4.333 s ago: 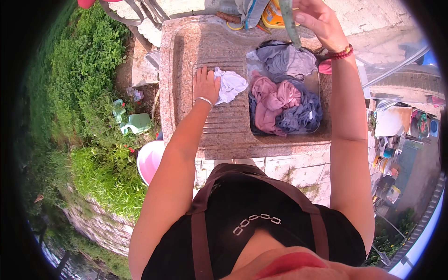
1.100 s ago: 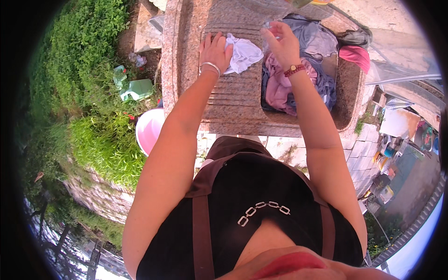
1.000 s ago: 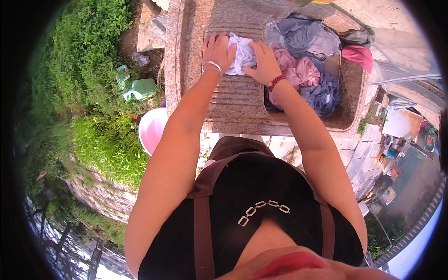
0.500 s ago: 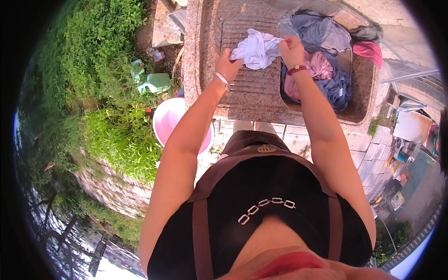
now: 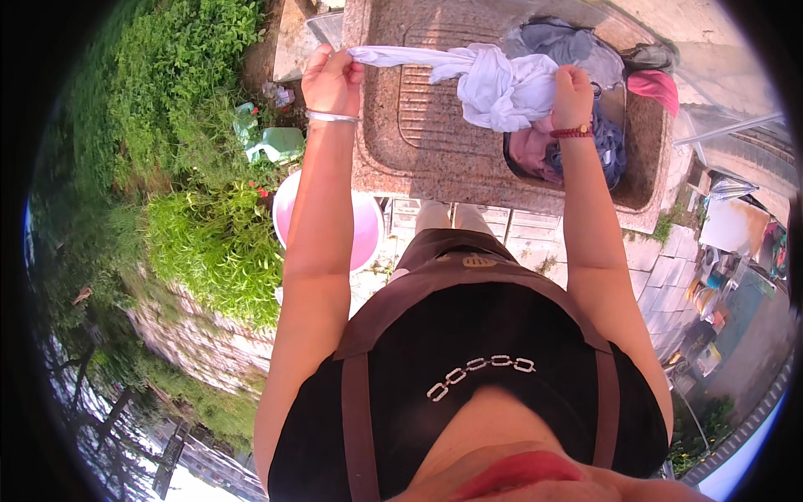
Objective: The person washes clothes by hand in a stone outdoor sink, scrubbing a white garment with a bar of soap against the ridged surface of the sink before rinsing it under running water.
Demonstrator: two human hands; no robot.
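A white garment is stretched between my two hands above the ribbed washboard of a speckled stone sink. My left hand, out past the sink's left rim, pinches a thin, drawn-out strip of it. Its bunched, crumpled bulk hangs nearer my right hand, which is closed on the other end over the basin. Below and beside that hand, a pink garment and dark blue clothes lie in the basin. Grey-blue clothing is heaped at the far side.
A bright pink cloth drapes over the sink's right rim. On the ground to the left stands a pink basin, with a pale green plastic jug among plants beyond it. Paving tiles run beneath the sink's near edge.
My left hand has moved left and away from me, pulling the garment into a long strip. My right hand has shifted rightward with its end.
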